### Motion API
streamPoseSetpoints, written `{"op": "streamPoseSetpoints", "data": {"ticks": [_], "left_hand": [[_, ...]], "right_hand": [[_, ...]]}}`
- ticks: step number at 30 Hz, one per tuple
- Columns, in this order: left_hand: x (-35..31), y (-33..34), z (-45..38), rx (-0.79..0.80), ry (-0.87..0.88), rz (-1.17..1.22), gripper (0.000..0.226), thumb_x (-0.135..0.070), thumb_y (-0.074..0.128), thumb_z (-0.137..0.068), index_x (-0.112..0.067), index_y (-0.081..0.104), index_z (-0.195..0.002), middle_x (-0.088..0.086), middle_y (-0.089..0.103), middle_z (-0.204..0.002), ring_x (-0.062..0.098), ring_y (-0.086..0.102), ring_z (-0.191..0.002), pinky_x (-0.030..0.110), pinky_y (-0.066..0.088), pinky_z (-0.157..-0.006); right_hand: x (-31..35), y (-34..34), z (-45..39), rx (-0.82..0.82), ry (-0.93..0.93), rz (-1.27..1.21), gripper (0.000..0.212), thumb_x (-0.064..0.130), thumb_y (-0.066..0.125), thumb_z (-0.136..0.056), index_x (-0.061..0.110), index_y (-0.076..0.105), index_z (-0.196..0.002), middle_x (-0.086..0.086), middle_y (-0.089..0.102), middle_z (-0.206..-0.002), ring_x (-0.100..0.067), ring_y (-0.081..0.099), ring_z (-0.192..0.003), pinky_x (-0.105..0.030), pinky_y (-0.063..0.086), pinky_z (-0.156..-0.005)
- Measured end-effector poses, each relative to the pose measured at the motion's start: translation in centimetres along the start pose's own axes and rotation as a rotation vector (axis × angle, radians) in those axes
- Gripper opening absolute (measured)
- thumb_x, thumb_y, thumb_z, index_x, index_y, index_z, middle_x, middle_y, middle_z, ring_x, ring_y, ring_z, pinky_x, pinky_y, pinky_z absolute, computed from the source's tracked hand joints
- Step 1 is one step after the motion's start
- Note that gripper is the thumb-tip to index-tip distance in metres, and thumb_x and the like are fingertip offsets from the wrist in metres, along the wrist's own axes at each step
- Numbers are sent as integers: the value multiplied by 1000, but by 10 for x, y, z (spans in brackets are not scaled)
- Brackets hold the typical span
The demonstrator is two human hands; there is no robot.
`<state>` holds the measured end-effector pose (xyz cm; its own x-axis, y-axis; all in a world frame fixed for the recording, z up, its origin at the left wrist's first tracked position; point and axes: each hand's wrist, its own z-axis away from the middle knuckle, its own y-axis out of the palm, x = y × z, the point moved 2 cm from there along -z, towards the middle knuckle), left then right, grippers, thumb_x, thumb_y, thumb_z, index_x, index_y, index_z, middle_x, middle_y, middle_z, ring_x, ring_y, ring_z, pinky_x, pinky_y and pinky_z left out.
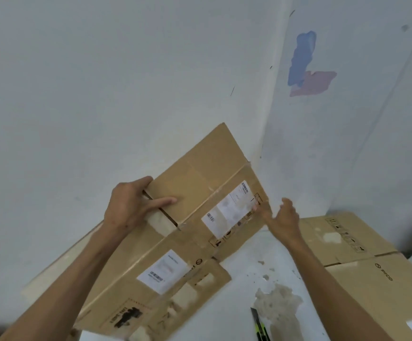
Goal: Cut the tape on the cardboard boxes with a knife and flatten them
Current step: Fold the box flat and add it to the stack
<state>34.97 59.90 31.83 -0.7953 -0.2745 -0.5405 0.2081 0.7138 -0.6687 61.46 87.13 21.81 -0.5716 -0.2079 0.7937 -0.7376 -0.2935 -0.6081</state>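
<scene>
utility knife (261,326) idle on floor | left hand (128,205) grips cardboard box (200,193) flap edge; right hand (282,217) spread, fingertips touching label side | box raised against wall corner | likely light, stiff; hold edges

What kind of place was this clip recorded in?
Probably a bare storage or utility corner of a room, not a fitted workshop: plain white walls with paint patches, a chipped white floor, and cardboard boxes stacked against the corner, a utility knife lying beside them.
</scene>
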Motion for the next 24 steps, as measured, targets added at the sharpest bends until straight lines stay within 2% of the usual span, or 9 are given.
{"op": "streamPoseSetpoints", "data": {"ticks": [3, 5, 7, 9, 12, 14, 16, 20, 24], "left_hand": [[-11, -8, -10, 17, -2, 17, 75, -71, 83, -58, -9, 42, -62, 4, 38, -49, 10, 30, -47, 25, 25, -48], [-16, -13, -14, 19, -38, 69, 72, -69, 85, -59, -7, 50, -63, 13, 50, -55, 11, 35, -49, 24, 24, -48], [-22, -18, -17, 8, -91, 134, 65, -67, 86, -59, -7, 62, -68, 11, 60, -61, 14, 46, -51, 23, 30, -48], [-26, -22, -19, -6, -154, 211, 57, -64, 87, -61, -11, 70, -73, 2, 67, -65, 10, 58, -55, 21, 40, -50], [-22, -21, -18, -5, -254, 344, 53, -60, 88, -67, -10, 72, -75, 2, 71, -68, 9, 63, -58, 27, 46, -56], [-14, -12, -15, -12, -336, 431, 55, -59, 87, -69, -7, 73, -78, 7, 73, -72, 12, 65, -60, 31, 48, -60], [-5, 1, -10, -33, -418, 461, 54, -62, 85, -69, -11, 75, -81, -3, 76, -73, 11, 69, -65, 32, 53, -63], [12, 44, 6, -14, -556, 487, 49, -68, 81, -72, -23, 76, -92, -7, 77, -92, 16, 73, -90, 38, 59, -82], [1, 100, 28, 65, -621, 588, 54, -67, 78, -77, -19, 76, -102, -4, 78, -99, 18, 73, -94, 40, 59, -87]], "right_hand": [[-35, 40, 21, 189, 244, -120, 138, 83, 63, -73, 0, -4, -161, -23, 17, -168, -39, 22, -154, -50, 26, -123], [-53, 67, 41, 316, 384, -178, 131, 83, 57, -79, 1, -4, -162, -23, 31, -162, -39, 36, -147, -46, 35, -112], [-67, 88, 55, 425, 437, -275, 118, 83, 53, -83, 17, -2, -164, -18, 40, -157, -36, 44, -140, -44, 38, -108], [-71, 98, 59, 467, 411, -504, 107, 83, 54, -80, 35, 7, -163, -6, 34, -161, -29, 40, -144, -45, 34, -116], [-61, 85, 53, 406, 313, -783, 100, 83, 63, -71, 40, 29, -154, 7, 41, -157, -20, 46, -141, -48, 35, -118], [-49, 64, 49, 387, 211, -873, 78, 67, 68, -80, 33, 47, -147, 6, 59, -145, -15, 61, -127, -44, 43, -111], [-44, 42, 41, 304, 146, -880, 52, 52, 72, -89, 30, 62, -135, 2, 70, -132, -17, 69, -118, -46, 50, -108], [-46, -4, 35, 89, 48, -685, 52, 61, 76, -86, 34, 66, -129, 9, 74, -122, -15, 70, -114, -47, 54, -103], [-59, -51, 33, -31, 9, -504, 50, 56, 71, -92, 30, 63, -134, 12, 73, -122, -4, 69, -107, -27, 55, -92]]}}
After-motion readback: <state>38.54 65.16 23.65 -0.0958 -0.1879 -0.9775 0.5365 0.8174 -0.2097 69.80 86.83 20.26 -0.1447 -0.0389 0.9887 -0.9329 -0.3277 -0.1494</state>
